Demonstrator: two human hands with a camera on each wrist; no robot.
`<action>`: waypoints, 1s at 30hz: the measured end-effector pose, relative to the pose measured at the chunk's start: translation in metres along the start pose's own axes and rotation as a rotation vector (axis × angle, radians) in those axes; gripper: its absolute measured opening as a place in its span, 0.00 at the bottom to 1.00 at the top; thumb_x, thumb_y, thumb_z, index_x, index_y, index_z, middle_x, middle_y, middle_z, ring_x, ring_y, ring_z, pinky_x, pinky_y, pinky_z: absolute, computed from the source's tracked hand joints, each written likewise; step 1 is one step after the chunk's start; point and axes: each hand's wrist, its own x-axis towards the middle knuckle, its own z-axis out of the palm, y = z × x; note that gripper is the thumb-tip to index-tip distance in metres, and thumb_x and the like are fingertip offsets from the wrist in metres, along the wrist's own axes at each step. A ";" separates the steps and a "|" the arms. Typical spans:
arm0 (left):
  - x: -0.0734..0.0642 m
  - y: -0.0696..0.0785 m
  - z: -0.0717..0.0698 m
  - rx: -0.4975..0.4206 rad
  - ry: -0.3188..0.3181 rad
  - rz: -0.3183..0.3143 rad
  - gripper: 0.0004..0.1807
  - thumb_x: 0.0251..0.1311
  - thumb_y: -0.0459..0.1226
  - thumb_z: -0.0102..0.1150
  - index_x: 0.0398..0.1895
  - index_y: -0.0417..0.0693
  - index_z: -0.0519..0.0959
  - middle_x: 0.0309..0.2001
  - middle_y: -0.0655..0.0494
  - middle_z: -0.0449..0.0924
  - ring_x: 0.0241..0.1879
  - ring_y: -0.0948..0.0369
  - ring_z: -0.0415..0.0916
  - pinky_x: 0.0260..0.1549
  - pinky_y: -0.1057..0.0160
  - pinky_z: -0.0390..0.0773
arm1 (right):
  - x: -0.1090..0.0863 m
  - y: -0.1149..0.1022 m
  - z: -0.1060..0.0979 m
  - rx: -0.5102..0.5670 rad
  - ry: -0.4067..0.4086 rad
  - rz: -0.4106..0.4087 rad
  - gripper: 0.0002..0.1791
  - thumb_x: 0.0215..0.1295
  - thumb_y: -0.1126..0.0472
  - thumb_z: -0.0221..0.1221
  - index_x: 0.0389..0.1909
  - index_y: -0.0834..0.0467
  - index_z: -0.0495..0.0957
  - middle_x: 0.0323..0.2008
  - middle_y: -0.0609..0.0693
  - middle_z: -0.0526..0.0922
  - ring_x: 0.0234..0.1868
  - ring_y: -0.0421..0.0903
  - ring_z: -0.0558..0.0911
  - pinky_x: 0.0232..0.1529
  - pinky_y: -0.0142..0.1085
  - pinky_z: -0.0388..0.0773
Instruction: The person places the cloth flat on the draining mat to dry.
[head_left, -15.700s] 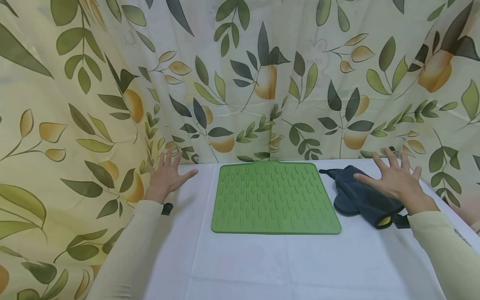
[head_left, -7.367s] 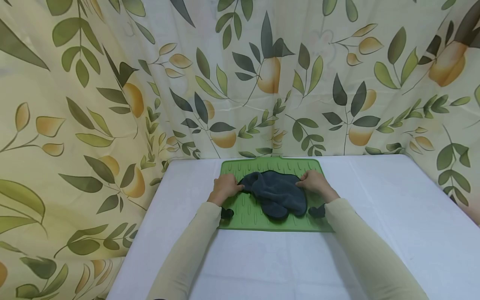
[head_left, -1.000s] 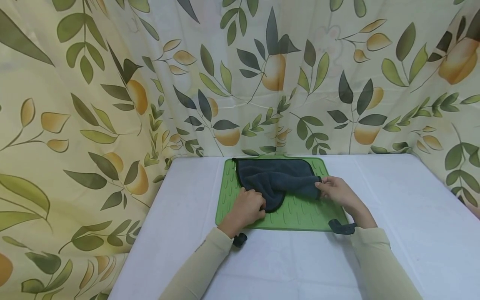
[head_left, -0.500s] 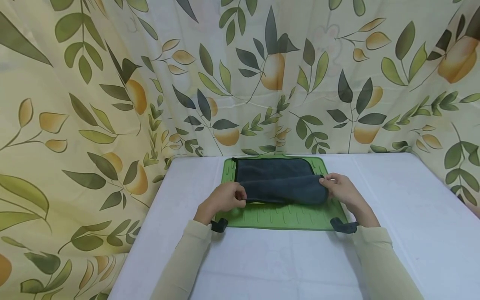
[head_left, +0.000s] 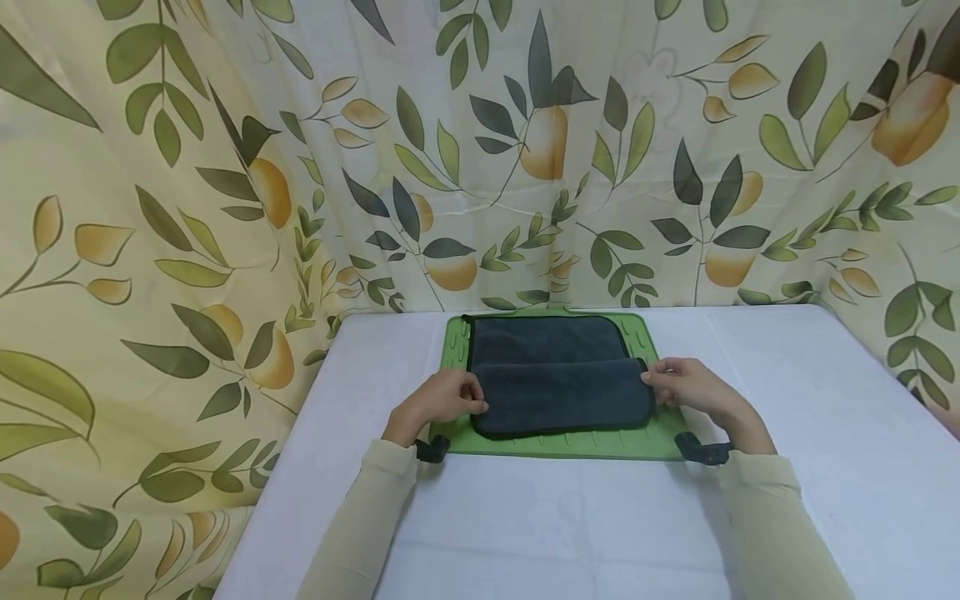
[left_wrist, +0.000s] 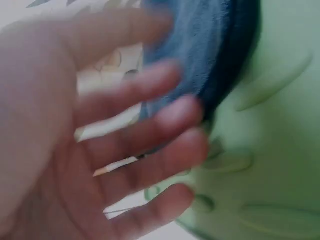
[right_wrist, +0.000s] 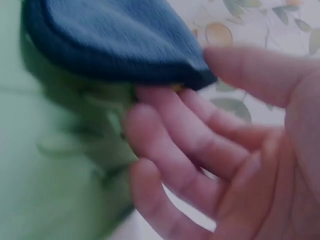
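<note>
A dark blue-grey cleaning cloth (head_left: pixel 562 400) with black edging lies on the green ribbed mat (head_left: pixel 570 443). Its near part is folded over in a flat strip, and the far part lies flat behind the fold. At the cloth's left edge is my left hand (head_left: pixel 442 396); the left wrist view has its fingers (left_wrist: pixel 170 122) loosely spread, thumb apart, against the cloth. My right hand (head_left: pixel 693 387) pinches the cloth's right corner between thumb and fingers, and in the right wrist view that corner (right_wrist: pixel 197 75) sits lifted off the mat.
White cloth covers the table (head_left: pixel 525 525) around the mat. A curtain (head_left: pixel 480 167) printed with leaves and fruit hangs behind and along the left side. Dark straps with small devices (head_left: pixel 432 450) are on both wrists.
The bunched cloth has been drawn out into a straight, flat strip and lowered toward the mat's near side. My left hand has shifted left and up to its left edge; the right hand stayed at the corner.
</note>
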 end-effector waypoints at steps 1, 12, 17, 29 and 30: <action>0.001 -0.001 0.001 0.015 0.027 -0.023 0.09 0.65 0.44 0.68 0.42 0.50 0.85 0.28 0.59 0.81 0.25 0.63 0.73 0.27 0.65 0.73 | -0.001 0.001 -0.001 -0.001 -0.016 -0.003 0.26 0.76 0.50 0.56 0.58 0.69 0.71 0.33 0.48 0.83 0.37 0.45 0.82 0.43 0.37 0.78; 0.006 0.006 0.010 0.058 0.172 -0.222 0.21 0.59 0.45 0.74 0.49 0.48 0.77 0.32 0.54 0.80 0.27 0.57 0.73 0.26 0.61 0.70 | -0.008 0.010 -0.006 0.070 -0.161 -0.119 0.16 0.67 0.61 0.65 0.44 0.66 0.69 0.32 0.52 0.83 0.35 0.45 0.81 0.37 0.37 0.76; 0.006 0.012 0.014 0.079 0.161 -0.246 0.20 0.57 0.45 0.76 0.46 0.50 0.77 0.38 0.52 0.81 0.31 0.56 0.74 0.29 0.59 0.71 | -0.008 0.010 -0.006 0.068 -0.141 -0.143 0.15 0.67 0.65 0.64 0.48 0.67 0.73 0.36 0.57 0.85 0.36 0.46 0.83 0.38 0.38 0.79; 0.006 0.013 0.017 0.072 0.096 -0.217 0.11 0.59 0.38 0.73 0.38 0.52 0.79 0.38 0.54 0.81 0.31 0.56 0.74 0.29 0.60 0.72 | -0.007 0.010 -0.006 0.069 -0.163 -0.202 0.20 0.69 0.64 0.63 0.56 0.71 0.73 0.32 0.56 0.84 0.35 0.51 0.86 0.40 0.41 0.83; 0.006 0.012 0.017 0.057 0.097 -0.216 0.10 0.59 0.37 0.73 0.37 0.52 0.79 0.37 0.54 0.81 0.31 0.56 0.74 0.28 0.61 0.72 | -0.007 0.010 -0.007 0.067 -0.161 -0.198 0.20 0.69 0.64 0.63 0.56 0.70 0.74 0.32 0.55 0.84 0.35 0.52 0.86 0.40 0.40 0.83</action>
